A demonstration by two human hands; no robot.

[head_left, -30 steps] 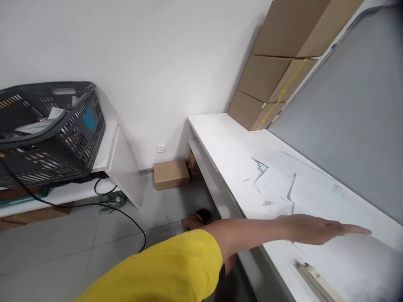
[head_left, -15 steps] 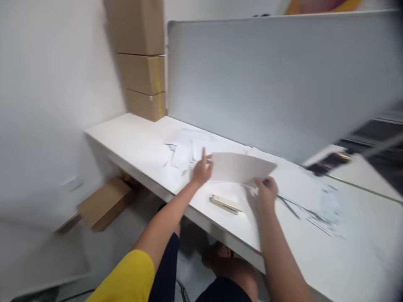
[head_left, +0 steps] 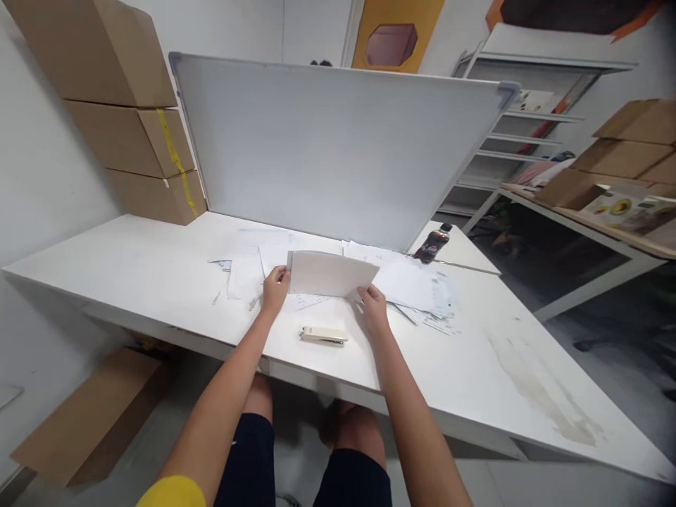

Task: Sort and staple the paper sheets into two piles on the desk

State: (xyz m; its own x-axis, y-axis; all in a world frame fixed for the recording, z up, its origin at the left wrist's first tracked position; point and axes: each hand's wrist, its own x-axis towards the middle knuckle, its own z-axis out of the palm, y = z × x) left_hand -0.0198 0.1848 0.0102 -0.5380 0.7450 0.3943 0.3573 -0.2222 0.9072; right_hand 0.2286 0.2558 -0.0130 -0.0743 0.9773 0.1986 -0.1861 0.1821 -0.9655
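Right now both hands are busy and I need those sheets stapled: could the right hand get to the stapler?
Probably yes. The stapler lies on bare table just below the right hand with nothing between, but that hand grips the paper stack and must let go first.

The bench lies bare on its left stretch, between the stacked cardboard boxes at the far left corner and the loose papers — open room for a hand there. Straight ahead, the upright whiteboard walls off the far edge, so nothing passes beyond it. Near the front edge a stapler lies between the two forearms, just short of the held sheet. To the right, more scattered papers cover the surface, and a dark bottle stands at the whiteboard's right foot. Further right the bench is open — only a stained patch marks it.
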